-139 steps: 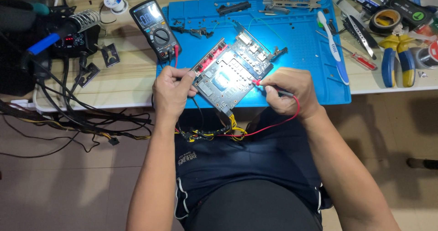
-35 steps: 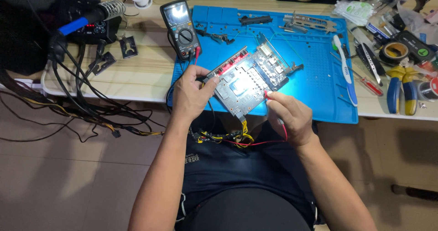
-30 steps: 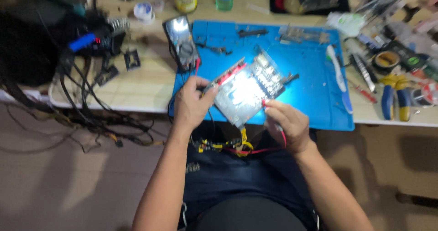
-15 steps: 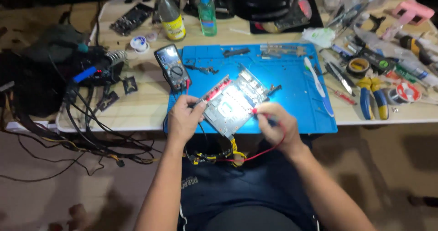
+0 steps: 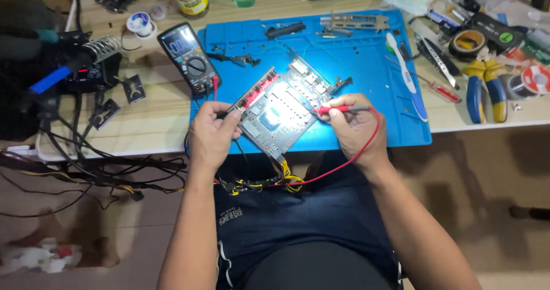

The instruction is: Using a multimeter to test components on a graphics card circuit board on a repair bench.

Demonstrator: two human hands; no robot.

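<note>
board (image 5: 281, 115) long axis diagonal, between hands | left hand (image 5: 211, 136) pinches its lower-left corner | right hand (image 5: 355, 127) grips red probe (image 5: 338, 109), tip pointing left onto board

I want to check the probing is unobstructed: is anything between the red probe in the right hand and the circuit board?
Nothing visible. The right hand holds the red probe with its tip right over the circuit board, no object between. The left hand is at the board's left edge, clear of it.
</note>
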